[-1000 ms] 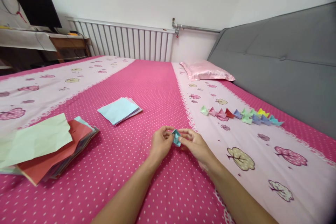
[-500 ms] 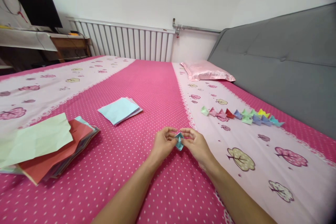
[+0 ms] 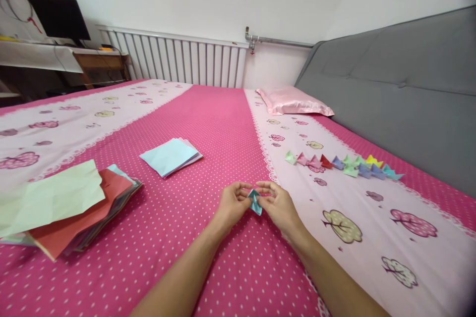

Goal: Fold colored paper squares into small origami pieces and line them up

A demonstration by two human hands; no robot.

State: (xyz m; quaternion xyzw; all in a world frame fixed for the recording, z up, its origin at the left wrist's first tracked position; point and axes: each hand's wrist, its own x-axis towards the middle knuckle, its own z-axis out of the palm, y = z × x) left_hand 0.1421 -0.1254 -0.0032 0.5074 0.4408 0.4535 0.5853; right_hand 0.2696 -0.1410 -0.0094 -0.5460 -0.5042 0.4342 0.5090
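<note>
Fingers (image 3: pixel 241 189) of both hands are pinched narrow on one small folded blue paper (image 3: pixel 255 200), which sits between the two sets of fingertips. The left hand (image 3: pixel 232 203) grips it from its left side and the right hand (image 3: pixel 278 205) from its right, thumbs on top, with both hands low over the bed (image 3: pixel 208 119). Whether the paper's lower tip touches the sheet cannot be told.

Places are given from the small stack of square papers (image 3: pixel 171 156), which lies flat on the dotted pink band of the bed with a pale blue sheet on top. The folded blue paper is held to the right of that stack and nearer the person, close to the lace seam where the dotted band meets the pale tree-printed band. Further right of the stack, on that pale band, a row of folded paper pieces (image 3: pixel 342 164) runs in a line: green, pink, red, blue, yellow and others, set close together. Left of the stack and nearer the person lies a big loose pile of sheets (image 3: pixel 67 205), with a creased pale green sheet over a red one.

Beyond the stack and to its right, a pink satin pillow (image 3: pixel 292 100) rests by the grey headboard (image 3: pixel 401 84). Straight beyond the stack a white radiator (image 3: pixel 178 59) stands against the wall, and beyond it to the left a dark monitor (image 3: pixel 59 19) stands on a surface (image 3: pixel 37 54).
</note>
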